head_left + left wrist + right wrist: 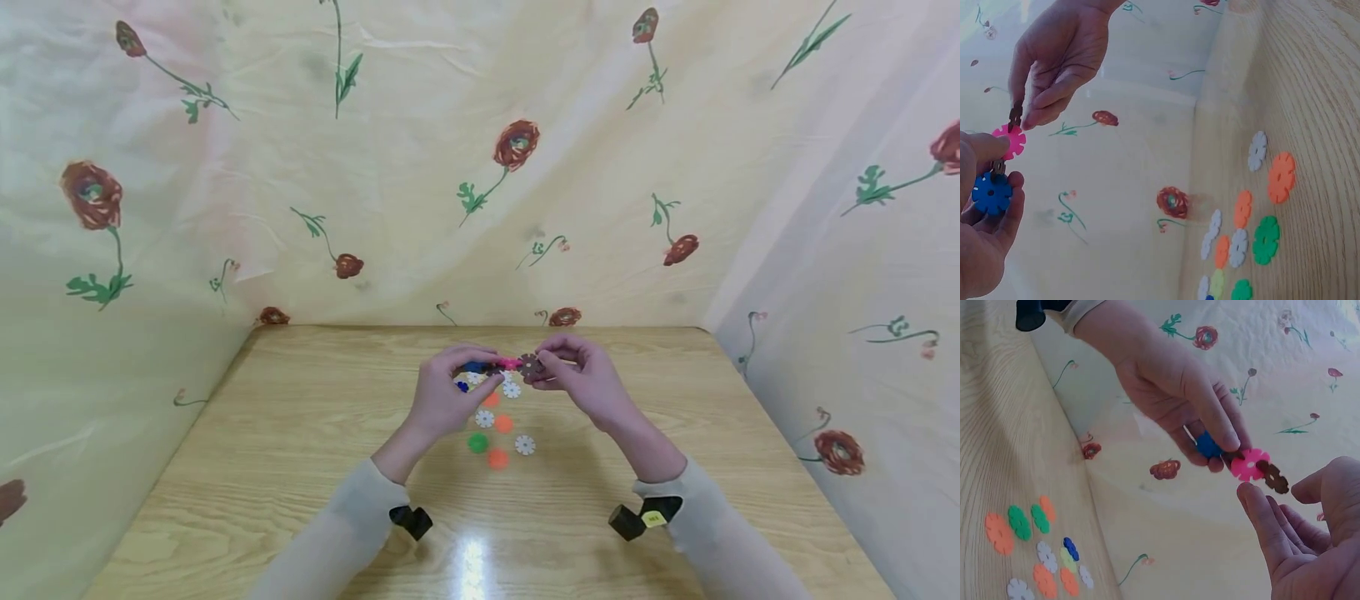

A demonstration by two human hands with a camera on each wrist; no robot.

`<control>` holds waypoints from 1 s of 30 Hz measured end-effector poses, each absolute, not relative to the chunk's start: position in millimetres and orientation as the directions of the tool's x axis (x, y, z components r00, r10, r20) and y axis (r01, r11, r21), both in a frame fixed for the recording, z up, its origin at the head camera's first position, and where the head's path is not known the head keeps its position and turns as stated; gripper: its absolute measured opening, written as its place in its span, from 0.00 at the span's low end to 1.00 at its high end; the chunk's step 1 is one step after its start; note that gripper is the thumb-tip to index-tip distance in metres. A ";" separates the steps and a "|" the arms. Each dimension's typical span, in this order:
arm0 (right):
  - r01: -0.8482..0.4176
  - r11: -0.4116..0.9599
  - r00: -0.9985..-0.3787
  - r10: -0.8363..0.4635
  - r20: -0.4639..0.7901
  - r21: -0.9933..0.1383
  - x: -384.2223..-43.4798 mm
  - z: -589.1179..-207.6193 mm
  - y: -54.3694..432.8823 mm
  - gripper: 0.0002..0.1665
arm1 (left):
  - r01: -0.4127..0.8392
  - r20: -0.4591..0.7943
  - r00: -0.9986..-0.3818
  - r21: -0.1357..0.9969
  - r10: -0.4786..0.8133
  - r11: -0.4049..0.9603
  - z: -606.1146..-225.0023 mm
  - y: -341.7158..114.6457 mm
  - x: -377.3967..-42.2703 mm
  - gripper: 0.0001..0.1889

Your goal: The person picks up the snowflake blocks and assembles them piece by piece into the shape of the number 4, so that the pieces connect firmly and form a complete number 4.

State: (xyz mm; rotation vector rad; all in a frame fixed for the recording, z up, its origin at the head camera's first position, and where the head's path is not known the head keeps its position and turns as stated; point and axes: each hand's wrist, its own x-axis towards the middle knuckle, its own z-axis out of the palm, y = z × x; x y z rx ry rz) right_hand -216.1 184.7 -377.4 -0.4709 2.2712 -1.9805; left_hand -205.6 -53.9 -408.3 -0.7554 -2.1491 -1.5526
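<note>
A short chain of notched plastic discs spans the space between the hands, above the table. It joins a blue disc (992, 194), a brown disc, a pink disc (1250, 465) and another brown disc (529, 365) at the right end. My left hand (450, 392) pinches the chain's blue end between thumb and fingers. The inner brown disc is partly hidden by those fingers. Beside the end brown disc is my right hand (1316, 537), its thumb and fingers spread apart; the right wrist view shows a small gap between thumb and disc.
Loose notched discs lie on the wooden table (300, 433) below the hands: several orange (498, 459) and white (525, 445), green (477, 442), a yellow one (1069, 550) and a dark blue one (1071, 548). Flower-patterned cloth (420, 167) encloses the table's back and sides.
</note>
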 end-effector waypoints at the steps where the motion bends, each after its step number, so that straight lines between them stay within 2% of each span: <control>1: -0.180 0.117 -0.946 -0.291 0.140 -0.977 -216.7 -378.7 185.5 0.13 | 0.618 0.586 -0.786 0.750 0.195 0.237 -408.1 -55.1 -206.0 0.11; 6: -0.208 0.183 -0.936 -0.324 0.141 -0.961 -221.3 -389.6 187.4 0.10 | 0.615 0.587 -0.789 0.762 0.183 0.203 -407.5 -60.6 -206.8 0.12; 11: -0.234 0.309 -0.924 -0.364 0.112 -0.922 -224.6 -403.6 184.9 0.08 | 0.630 0.603 -0.777 0.746 0.179 0.216 -407.4 -63.6 -206.8 0.12; 19: -0.463 0.518 -0.841 -0.512 0.172 -0.719 -221.2 -425.2 171.5 0.06 | 0.619 0.594 -0.785 0.754 0.175 0.218 -408.2 -65.6 -207.2 0.12; 25: -0.561 0.530 -0.762 -0.632 0.146 -0.636 -215.3 -444.4 153.4 0.08 | 0.625 0.600 -0.780 0.747 0.176 0.225 -407.6 -65.7 -206.9 0.12; 30: -0.610 0.542 -0.730 -0.668 0.144 -0.578 -210.2 -459.6 138.6 0.09 | 0.619 0.593 -0.785 0.756 0.178 0.213 -407.3 -65.6 -206.3 0.12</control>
